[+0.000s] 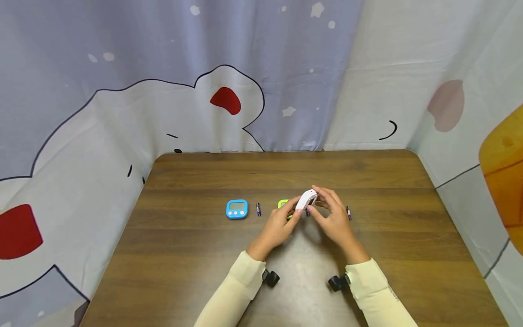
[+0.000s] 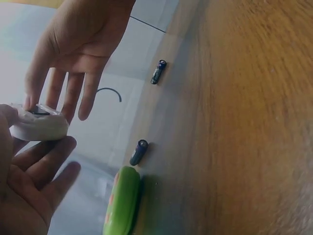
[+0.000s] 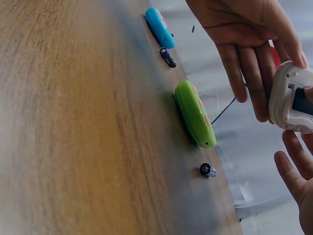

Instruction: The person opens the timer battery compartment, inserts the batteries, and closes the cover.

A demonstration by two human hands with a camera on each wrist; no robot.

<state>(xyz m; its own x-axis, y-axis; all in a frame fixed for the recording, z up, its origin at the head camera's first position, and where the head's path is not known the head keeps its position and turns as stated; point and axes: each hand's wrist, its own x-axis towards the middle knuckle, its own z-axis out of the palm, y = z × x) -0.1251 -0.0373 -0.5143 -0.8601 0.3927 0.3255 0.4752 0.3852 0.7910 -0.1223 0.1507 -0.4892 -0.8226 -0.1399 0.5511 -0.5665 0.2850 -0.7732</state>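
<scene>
A white timer (image 1: 304,200), of the same rounded shape as the others, is held tilted above the table between both hands. My left hand (image 1: 278,228) grips its left side between thumb and fingers. At its other side my right hand (image 1: 334,221) pinches it, thumb near the underside. In the right wrist view the white timer (image 3: 286,100) shows a dark rectangular patch on its back, partly covered by a thumb. A green timer (image 3: 193,115) lies behind the hands, mostly hidden from the head view. Close to it on the table is a battery (image 2: 139,152).
A blue timer (image 1: 237,209) lies screen up to the left on the wooden table (image 1: 184,254), with a battery (image 1: 259,209) beside it. Another battery (image 1: 348,213) lies just right of my right hand. A patterned curtain (image 1: 163,113) hangs behind the table.
</scene>
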